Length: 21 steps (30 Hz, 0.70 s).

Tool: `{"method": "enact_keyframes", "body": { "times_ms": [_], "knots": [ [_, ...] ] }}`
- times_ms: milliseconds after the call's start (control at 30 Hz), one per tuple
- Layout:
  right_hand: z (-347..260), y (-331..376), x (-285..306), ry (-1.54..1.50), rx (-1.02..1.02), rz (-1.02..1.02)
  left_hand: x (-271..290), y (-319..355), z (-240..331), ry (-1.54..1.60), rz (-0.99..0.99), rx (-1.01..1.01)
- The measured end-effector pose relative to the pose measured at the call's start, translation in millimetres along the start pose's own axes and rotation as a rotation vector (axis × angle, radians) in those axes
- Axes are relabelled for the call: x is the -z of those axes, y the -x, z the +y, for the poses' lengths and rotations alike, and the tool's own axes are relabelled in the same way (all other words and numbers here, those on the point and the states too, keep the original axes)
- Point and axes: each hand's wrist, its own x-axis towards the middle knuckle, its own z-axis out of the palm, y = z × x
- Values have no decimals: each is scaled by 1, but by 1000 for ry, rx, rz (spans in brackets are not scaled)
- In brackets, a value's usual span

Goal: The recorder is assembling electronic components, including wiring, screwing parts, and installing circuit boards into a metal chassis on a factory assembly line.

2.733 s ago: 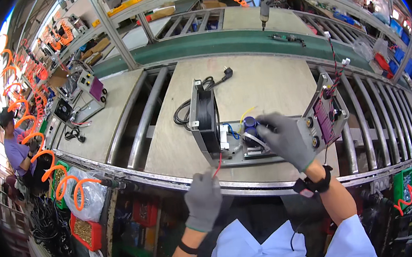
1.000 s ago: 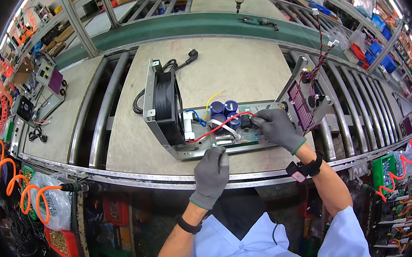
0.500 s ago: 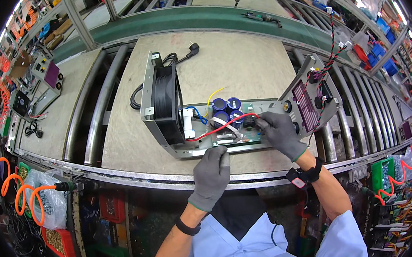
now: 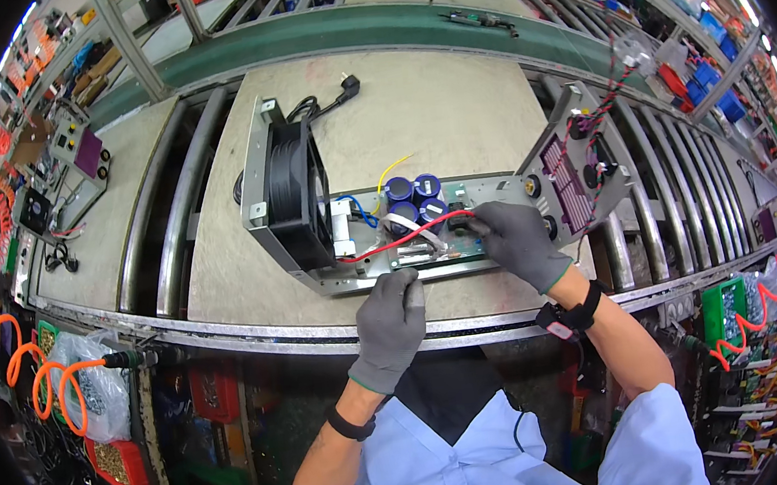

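Observation:
An open metal chassis [image 4: 364,280] lies before me, with a black fan [image 4: 302,195] on its left end panel and a purple-grilled panel [image 4: 569,178] at its right end. Between them sits a green circuit board [image 4: 466,250] with several dark blue capacitors [image 4: 414,201]. My right hand [image 4: 521,241], in a grey glove, pinches a red wire [image 4: 407,237] near its right end, above the board. The wire runs left towards the fan. Gloved alike, my left hand [image 4: 391,322] is closed at the chassis's front edge; what its fingers hold is hidden.
The chassis rests on a pale board [image 4: 431,98] over rollers [image 4: 188,201]. A black power plug [image 4: 349,85] lies behind the fan. Beyond runs a green belt [image 4: 295,46] with a tool on it. Bins of screws [image 4: 118,467] stand at the lower left.
The chassis and both hands appear slightly further left in the picture, along with the whole bench. My right hand keeps its pinch on the red wire.

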Motion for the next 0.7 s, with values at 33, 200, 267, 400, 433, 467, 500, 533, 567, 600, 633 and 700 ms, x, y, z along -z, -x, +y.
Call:
{"method": "enact_keyframes", "body": {
  "times_ms": [33, 200, 267, 400, 433, 467, 500, 533, 567, 600, 633, 700],
  "knots": [
    [-2, 1, 0, -32, -29, -4, 0, -1, 1, 16, 6, -8],
    [-30, 27, 14, -50, -114, 99, 13, -6, 29, 15, -102, -69],
    [-48, 64, 25, -70, -38, 172, 27, 4, 71, 83, -241, -85],
    [-70, 163, 26, -59, 58, 201, 45, 16, 193, 298, -725, -467],
    [-66, 188, 19, -26, 11, 162, 35, 23, 234, 479, -709, -560],
    [-60, 218, 16, 37, -123, 51, 34, 26, 266, 684, -675, -620],
    [-51, 247, 11, 9, -240, 64, 44, 26, 289, 734, -1089, -699],
    [-40, 278, 7, 7, -375, 45, 46, 25, 296, 780, -1209, -792],
    [-27, 309, 5, 2, -564, 73, 49, 23, 304, 826, -1340, -876],
    [-15, 342, 5, 14, -806, 55, 48, 25, 305, 869, -1167, -954],
    [-1, 375, 10, 17, -922, 51, 44, 29, 307, 906, -981, -1023],
    [28, 439, 28, 77, -1150, 52, 33, 43, 315, 956, -632, -1014]
  ]
}}
